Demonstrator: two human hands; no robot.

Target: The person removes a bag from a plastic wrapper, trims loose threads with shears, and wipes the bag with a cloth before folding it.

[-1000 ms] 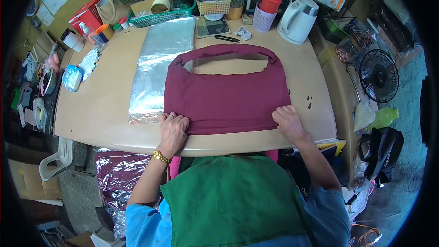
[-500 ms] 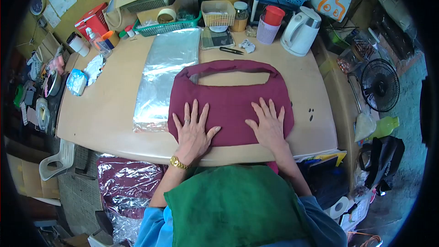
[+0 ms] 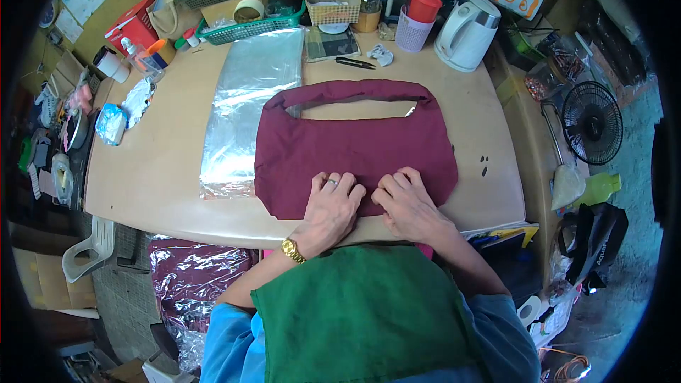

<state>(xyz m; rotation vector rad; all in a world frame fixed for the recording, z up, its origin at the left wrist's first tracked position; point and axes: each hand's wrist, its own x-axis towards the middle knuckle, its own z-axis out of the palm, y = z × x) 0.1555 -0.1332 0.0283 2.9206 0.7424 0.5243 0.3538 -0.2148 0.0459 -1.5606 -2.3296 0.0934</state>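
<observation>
A maroon fabric handbag [image 3: 355, 143] lies flat on the table, its handle loop stretched toward the far side. My left hand [image 3: 333, 206], with a ring and a gold watch [image 3: 292, 250] at the wrist, has its fingers curled onto the bag near its lower edge. Close beside it, my right hand [image 3: 408, 206] grips the fabric the same way, fingers bent and fingertips mostly hidden. Under the bag's left side runs a stack of clear plastic bags [image 3: 245, 113].
At the back stand a green basket [image 3: 262, 32], a wicker basket [image 3: 332, 6], a jar [image 3: 368, 8] and a white kettle [image 3: 467, 32]. A black pen [image 3: 355, 63] lies before them. Plastic-wrapped maroon goods [image 3: 191, 276] sit below the table's left front edge; a fan [image 3: 592, 122] stands right.
My hands have gone from lying flat and spread on the bag to curled fingers on its lower part, and have moved closer together. My view has shifted slightly.
</observation>
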